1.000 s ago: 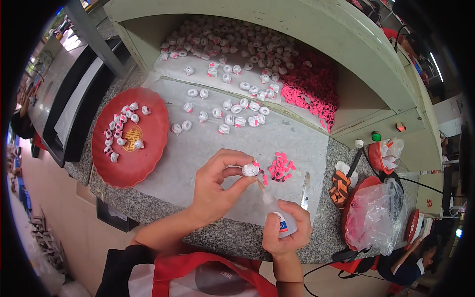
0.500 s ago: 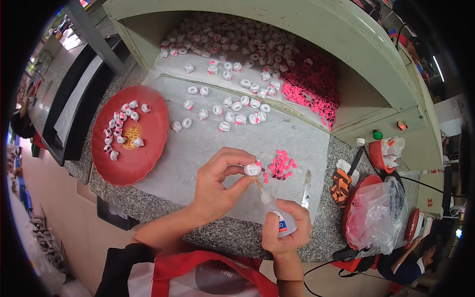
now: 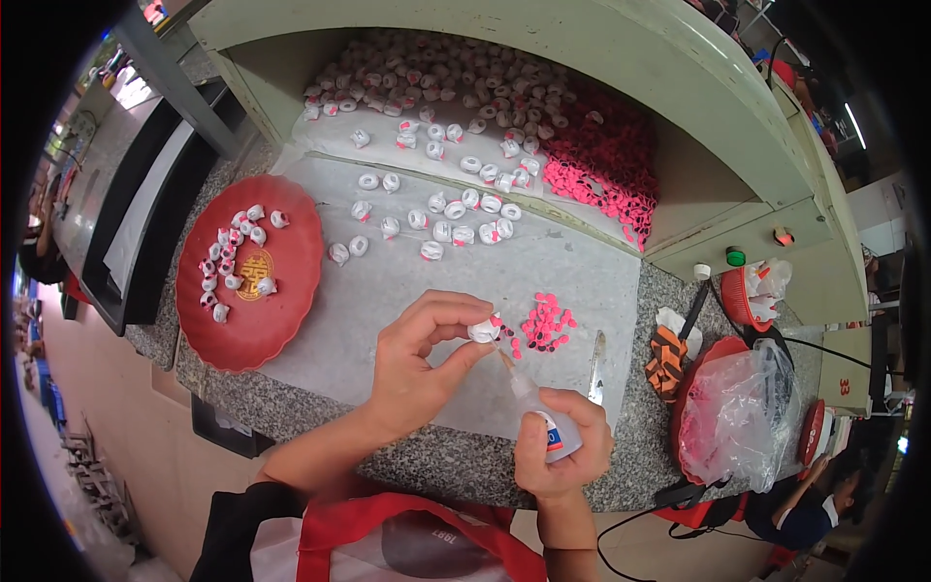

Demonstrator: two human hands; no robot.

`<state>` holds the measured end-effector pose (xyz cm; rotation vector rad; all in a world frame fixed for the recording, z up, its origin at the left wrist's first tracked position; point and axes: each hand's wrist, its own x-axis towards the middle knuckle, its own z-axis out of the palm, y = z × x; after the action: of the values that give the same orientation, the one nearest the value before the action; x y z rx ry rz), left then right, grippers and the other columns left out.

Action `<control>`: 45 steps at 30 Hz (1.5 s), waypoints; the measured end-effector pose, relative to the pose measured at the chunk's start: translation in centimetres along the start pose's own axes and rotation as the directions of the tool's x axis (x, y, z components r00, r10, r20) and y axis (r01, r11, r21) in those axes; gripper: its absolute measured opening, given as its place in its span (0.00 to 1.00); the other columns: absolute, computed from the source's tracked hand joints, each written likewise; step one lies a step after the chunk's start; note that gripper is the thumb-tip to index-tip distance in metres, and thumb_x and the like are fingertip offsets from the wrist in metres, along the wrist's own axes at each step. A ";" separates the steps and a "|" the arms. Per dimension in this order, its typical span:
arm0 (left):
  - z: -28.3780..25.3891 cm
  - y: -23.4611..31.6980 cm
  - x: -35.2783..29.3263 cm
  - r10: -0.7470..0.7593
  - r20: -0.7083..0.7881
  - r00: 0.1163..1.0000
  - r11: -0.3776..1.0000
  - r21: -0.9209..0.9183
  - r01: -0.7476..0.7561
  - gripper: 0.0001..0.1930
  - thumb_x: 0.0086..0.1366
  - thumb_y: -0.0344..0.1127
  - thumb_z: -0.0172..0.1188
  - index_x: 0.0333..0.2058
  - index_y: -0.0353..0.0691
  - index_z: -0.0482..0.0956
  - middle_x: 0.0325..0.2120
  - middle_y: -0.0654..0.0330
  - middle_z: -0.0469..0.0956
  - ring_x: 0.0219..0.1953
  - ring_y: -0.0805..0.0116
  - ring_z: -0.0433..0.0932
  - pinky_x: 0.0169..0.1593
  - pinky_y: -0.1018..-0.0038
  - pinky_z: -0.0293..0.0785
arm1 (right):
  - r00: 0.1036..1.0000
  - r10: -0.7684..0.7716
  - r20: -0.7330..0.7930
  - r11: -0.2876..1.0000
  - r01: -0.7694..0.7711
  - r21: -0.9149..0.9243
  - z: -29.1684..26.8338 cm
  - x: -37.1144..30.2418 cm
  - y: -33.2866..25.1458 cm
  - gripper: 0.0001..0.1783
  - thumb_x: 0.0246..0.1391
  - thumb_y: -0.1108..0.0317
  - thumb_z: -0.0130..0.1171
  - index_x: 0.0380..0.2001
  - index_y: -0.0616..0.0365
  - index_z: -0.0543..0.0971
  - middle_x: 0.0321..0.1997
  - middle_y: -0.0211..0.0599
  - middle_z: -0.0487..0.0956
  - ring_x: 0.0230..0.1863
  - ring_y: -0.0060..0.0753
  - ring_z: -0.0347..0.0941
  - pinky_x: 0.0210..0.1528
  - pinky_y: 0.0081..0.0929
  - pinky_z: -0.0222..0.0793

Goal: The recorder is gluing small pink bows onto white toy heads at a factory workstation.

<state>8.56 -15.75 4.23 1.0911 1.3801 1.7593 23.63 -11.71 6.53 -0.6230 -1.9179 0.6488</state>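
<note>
Between the thumb and fingers of my left hand [image 3: 412,364] is a small rounded white piece [image 3: 483,331] with a pink spot on its edge. My right hand [image 3: 577,456] is wrapped round a translucent squeeze bottle [image 3: 529,396] with a thin nozzle. Its tip points up at the white piece, close to its lower right side; whether they touch I cannot tell. Just right of the piece lies a loose heap of small pink bits [image 3: 548,325], some showing dark sides. Beyond my hands, several similar white pieces [image 3: 463,234] are spread on the pale sheet [image 3: 339,301].
At left stands a red scalloped plate [image 3: 301,335] holding several white-and-pink pieces. A shelf recess behind holds piles of white pieces [image 3: 427,78] and pink bits [image 3: 606,179]. A metal blade [image 3: 596,369], an orange-black cloth [image 3: 665,364] and a plastic-covered red tray [image 3: 693,417] are at right.
My left hand has shifted slightly left and turned the white piece, so its dark markings no longer face up. The bottle stays almost in place; the whole view has shifted a little.
</note>
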 end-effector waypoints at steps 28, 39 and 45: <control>1.2 0.2 0.0 -0.309 -0.015 0.951 0.944 0.121 0.308 0.15 0.57 0.23 0.51 0.44 0.27 0.65 0.37 0.48 0.71 0.40 0.62 0.71 0.46 0.72 0.68 | 0.968 0.115 -0.225 0.955 -0.045 0.294 -1.8 -0.8 -0.1 0.12 0.40 0.75 0.55 0.32 0.64 0.71 0.29 0.43 0.76 0.29 0.39 0.75 0.30 0.26 0.70; 1.4 -1.0 0.7 -0.289 0.076 0.954 0.919 -0.259 0.299 0.17 0.49 0.19 0.56 0.40 0.32 0.67 0.39 0.52 0.73 0.42 0.65 0.73 0.46 0.73 0.69 | 0.981 0.147 -0.128 0.989 -0.147 0.007 -2.8 0.4 0.2 0.11 0.36 0.75 0.55 0.29 0.63 0.73 0.27 0.40 0.75 0.26 0.29 0.72 0.29 0.22 0.68; -1.6 0.9 0.0 -0.312 0.094 0.946 0.856 -0.404 0.322 0.16 0.50 0.17 0.55 0.40 0.32 0.67 0.40 0.52 0.73 0.43 0.66 0.73 0.46 0.74 0.70 | 0.983 0.143 -0.112 0.989 -0.139 0.041 0.7 -1.4 -0.6 0.12 0.40 0.70 0.54 0.29 0.66 0.71 0.28 0.40 0.73 0.28 0.28 0.70 0.31 0.22 0.66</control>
<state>7.15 -16.61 4.95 0.6107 1.0301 1.6789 23.42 -13.17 5.75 -0.7640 -1.7645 0.7175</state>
